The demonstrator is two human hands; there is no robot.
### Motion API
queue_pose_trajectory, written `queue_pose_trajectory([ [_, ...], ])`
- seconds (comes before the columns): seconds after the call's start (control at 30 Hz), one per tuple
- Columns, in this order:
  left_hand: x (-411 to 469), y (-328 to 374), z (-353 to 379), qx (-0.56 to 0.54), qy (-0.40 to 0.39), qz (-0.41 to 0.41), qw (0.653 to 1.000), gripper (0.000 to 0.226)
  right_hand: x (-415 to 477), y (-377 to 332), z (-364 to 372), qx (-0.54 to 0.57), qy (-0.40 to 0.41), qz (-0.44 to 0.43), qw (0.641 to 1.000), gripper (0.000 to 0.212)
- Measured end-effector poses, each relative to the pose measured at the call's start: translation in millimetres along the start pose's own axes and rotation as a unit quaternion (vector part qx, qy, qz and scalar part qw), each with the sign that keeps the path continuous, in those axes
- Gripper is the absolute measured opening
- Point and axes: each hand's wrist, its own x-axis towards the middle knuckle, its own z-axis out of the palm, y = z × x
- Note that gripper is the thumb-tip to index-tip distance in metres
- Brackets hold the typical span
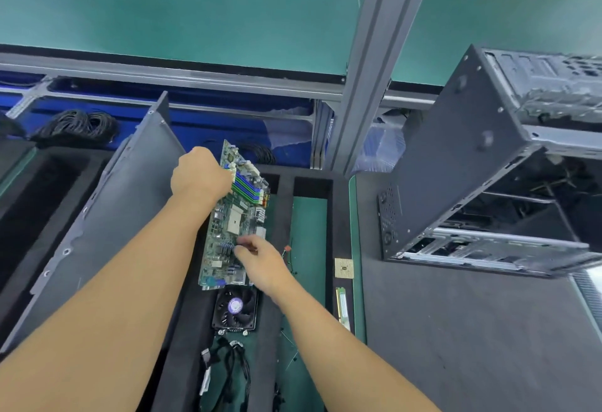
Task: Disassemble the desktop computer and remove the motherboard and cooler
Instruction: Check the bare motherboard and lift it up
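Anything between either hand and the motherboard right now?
Nothing visible. The left hand grips the motherboard at its far left edge. The right hand has its fingertips on the board's face near the lower middle; whether they pinch anything is unclear. The case lies apart, to the right.

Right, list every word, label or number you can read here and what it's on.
Nothing here reads legibly.
Round sticker on the cooler fan: blurred.
Print on the motherboard: too small.
Label on the memory stick: too small.
CPU chip: no readable marking.
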Motion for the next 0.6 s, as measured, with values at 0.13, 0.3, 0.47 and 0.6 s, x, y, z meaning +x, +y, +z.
queue_pose_trajectory([
  [0.13, 7, -1, 11, -0.012, -0.008, 0.001, 1.000, 0.012, -3, 9, 7, 0.005, -0.025, -0.006, 1.000, 0.039],
  [0.3, 31, 0, 19, -0.030, -0.026, 0.012, 0.999, 0.015, -1, 5, 13, -0.010, -0.046, -0.003, 0.999, 0.058],
  [0.47, 55, -13, 27, -0.005, -0.037, 0.000, 0.999, 0.019, 5, 0, 21, -0.107, -0.073, -0.026, 0.991, 0.079],
  [0.6, 65, -28, 33, 0.031, -0.024, -0.004, 0.999, 0.024, 9, 4, 30, -0.194, -0.050, -0.105, 0.974, 0.056],
])
